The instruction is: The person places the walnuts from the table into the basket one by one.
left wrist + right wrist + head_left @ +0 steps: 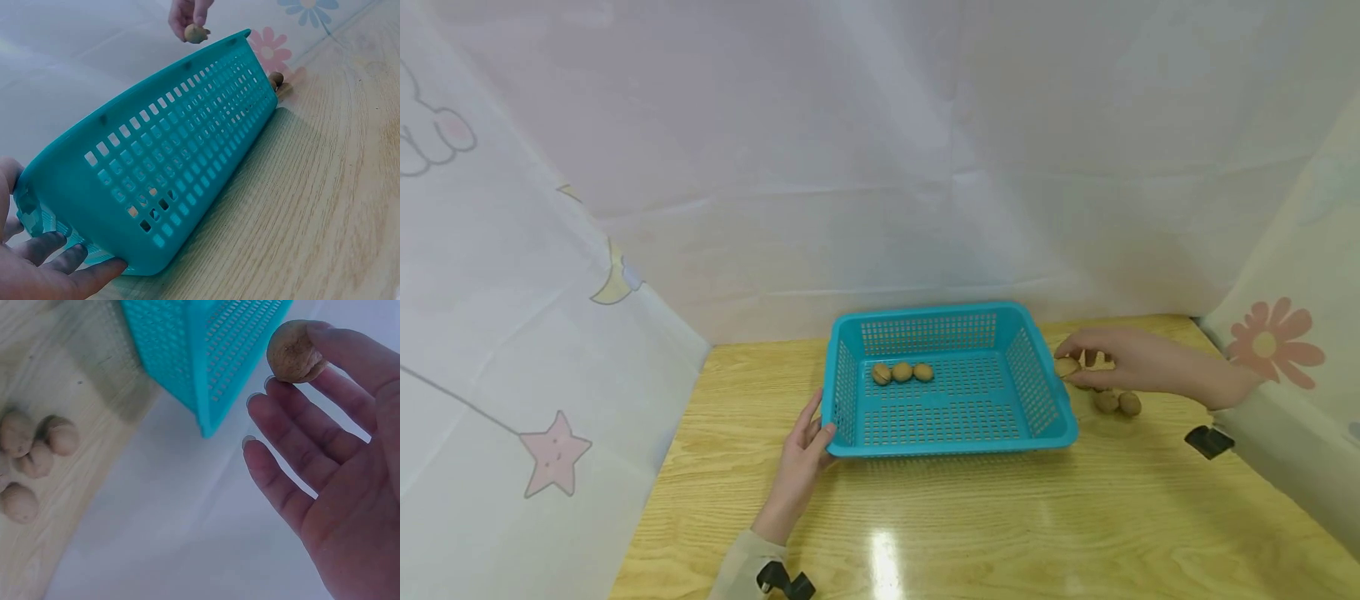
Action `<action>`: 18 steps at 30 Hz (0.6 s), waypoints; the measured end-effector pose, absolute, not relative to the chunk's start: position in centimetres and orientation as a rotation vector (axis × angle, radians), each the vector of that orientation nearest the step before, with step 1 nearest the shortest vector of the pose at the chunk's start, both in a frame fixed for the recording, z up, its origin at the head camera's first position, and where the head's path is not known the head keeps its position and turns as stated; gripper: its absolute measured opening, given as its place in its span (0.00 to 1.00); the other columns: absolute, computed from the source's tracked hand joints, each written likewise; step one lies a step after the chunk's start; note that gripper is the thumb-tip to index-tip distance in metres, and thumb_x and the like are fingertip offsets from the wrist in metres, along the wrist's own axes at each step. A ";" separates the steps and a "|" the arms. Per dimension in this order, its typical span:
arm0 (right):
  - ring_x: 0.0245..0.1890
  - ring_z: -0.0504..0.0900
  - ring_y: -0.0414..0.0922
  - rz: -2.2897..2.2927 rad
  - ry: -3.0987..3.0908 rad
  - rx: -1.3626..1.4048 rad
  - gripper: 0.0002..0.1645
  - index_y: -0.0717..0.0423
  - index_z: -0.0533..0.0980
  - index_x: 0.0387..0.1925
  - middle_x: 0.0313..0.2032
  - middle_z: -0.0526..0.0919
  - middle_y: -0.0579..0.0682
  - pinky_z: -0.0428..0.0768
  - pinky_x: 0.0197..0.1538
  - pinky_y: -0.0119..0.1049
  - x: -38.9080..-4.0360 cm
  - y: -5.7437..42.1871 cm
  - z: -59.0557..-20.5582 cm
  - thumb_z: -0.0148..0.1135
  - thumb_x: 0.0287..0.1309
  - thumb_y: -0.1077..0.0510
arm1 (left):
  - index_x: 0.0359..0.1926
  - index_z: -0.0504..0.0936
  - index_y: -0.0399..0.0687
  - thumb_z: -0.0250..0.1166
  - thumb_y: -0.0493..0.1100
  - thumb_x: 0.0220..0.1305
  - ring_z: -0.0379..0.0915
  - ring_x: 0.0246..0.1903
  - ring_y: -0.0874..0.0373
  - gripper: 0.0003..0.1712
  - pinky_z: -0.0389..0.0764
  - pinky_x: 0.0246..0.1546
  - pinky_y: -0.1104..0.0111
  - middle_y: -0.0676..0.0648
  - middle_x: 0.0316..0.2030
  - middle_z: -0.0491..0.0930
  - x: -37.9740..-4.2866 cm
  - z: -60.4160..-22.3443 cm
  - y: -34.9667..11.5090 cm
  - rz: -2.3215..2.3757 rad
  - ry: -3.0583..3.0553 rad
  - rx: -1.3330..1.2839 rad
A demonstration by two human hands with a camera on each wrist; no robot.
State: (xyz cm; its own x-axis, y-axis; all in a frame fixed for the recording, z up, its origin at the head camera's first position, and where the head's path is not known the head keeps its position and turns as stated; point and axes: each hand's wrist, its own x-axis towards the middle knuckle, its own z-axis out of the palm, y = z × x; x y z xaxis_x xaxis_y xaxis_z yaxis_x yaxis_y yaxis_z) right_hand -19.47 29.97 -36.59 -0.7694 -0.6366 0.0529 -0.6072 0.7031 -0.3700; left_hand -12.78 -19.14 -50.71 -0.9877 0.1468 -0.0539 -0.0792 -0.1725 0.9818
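Observation:
A turquoise plastic basket (pixel 947 451) with slotted walls sits on the wooden table. My left hand (pixel 802 454) grips its left end, thumb over the rim and fingers against the outside wall. Three walnuts (pixel 902 372) lie in a row on the basket floor, left of its middle. Just outside the basket's right rim, my right hand (pixel 1138 360) pinches another walnut (pixel 294 353) between thumb and fingertips. In the right wrist view the other fingers of that hand are spread. The left wrist view shows the pinched walnut above the rim's height.
Several loose walnuts (pixel 20 503) lie grouped on the table right of the basket, partly under my right hand in the head view. The wooden table (pixel 737 400) ends at a pale cloth backdrop (pixel 887 167) behind and at both sides, printed with a star and flowers.

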 end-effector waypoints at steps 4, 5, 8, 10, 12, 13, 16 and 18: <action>0.44 0.79 0.37 -0.580 2.775 -0.977 0.17 0.48 0.82 0.57 0.48 0.82 0.34 0.82 0.43 0.38 -20.3 28.3 -36.0 0.69 0.69 0.51 | 0.85 0.47 0.53 0.57 0.43 0.81 0.66 0.69 0.31 0.41 0.81 0.60 0.53 0.30 0.74 0.63 -12.7 -50.7 -19.2 2.294 1.921 0.086; 0.44 0.79 0.37 -0.585 2.769 -0.986 0.17 0.47 0.82 0.57 0.48 0.82 0.34 0.82 0.43 0.39 -20.6 27.9 -35.9 0.69 0.69 0.50 | 0.85 0.47 0.53 0.57 0.43 0.81 0.66 0.69 0.31 0.41 0.81 0.60 0.52 0.30 0.74 0.63 -12.7 -50.7 -19.2 2.291 1.923 0.087; 0.43 0.79 0.36 -0.616 2.752 -1.049 0.16 0.47 0.83 0.56 0.48 0.82 0.34 0.81 0.42 0.39 -21.5 26.8 -35.9 0.69 0.69 0.51 | 0.85 0.47 0.55 0.57 0.44 0.81 0.65 0.70 0.31 0.41 0.80 0.61 0.51 0.31 0.75 0.63 -12.7 -50.7 -19.2 2.288 1.922 0.089; 0.41 0.79 0.35 -0.637 2.749 -1.133 0.15 0.47 0.83 0.54 0.47 0.83 0.35 0.81 0.41 0.37 -22.2 26.1 -35.9 0.70 0.68 0.54 | 0.85 0.47 0.55 0.57 0.44 0.81 0.65 0.70 0.31 0.41 0.80 0.62 0.50 0.31 0.75 0.63 -12.7 -50.7 -19.2 2.289 1.920 0.093; 0.39 0.79 0.35 -0.654 2.744 -1.191 0.14 0.48 0.84 0.53 0.46 0.83 0.36 0.81 0.39 0.37 -22.9 25.4 -35.9 0.71 0.67 0.56 | 0.85 0.47 0.55 0.57 0.44 0.81 0.65 0.70 0.31 0.41 0.80 0.62 0.50 0.31 0.75 0.63 -12.7 -50.7 -19.2 2.292 1.918 0.097; 0.39 0.79 0.34 -0.659 2.741 -1.211 0.14 0.48 0.84 0.52 0.46 0.84 0.36 0.81 0.39 0.37 -23.2 25.0 -35.9 0.71 0.66 0.57 | 0.85 0.47 0.55 0.57 0.44 0.81 0.65 0.70 0.31 0.41 0.80 0.61 0.50 0.31 0.75 0.63 -12.7 -50.7 -19.2 2.293 1.919 0.099; 0.39 0.80 0.34 -0.650 2.728 -1.229 0.14 0.48 0.84 0.53 0.47 0.85 0.38 0.81 0.40 0.39 -24.2 23.7 -35.8 0.71 0.66 0.55 | 0.85 0.47 0.55 0.57 0.44 0.81 0.66 0.69 0.31 0.41 0.81 0.60 0.52 0.31 0.74 0.63 -12.7 -50.7 -19.2 2.291 1.921 0.099; 0.40 0.80 0.35 -0.644 2.712 -1.221 0.15 0.48 0.84 0.54 0.48 0.85 0.40 0.82 0.42 0.42 -24.7 22.9 -35.7 0.71 0.67 0.54 | 0.85 0.47 0.56 0.56 0.44 0.81 0.67 0.69 0.31 0.40 0.82 0.59 0.54 0.31 0.74 0.63 -12.7 -50.8 -19.2 2.289 1.922 0.096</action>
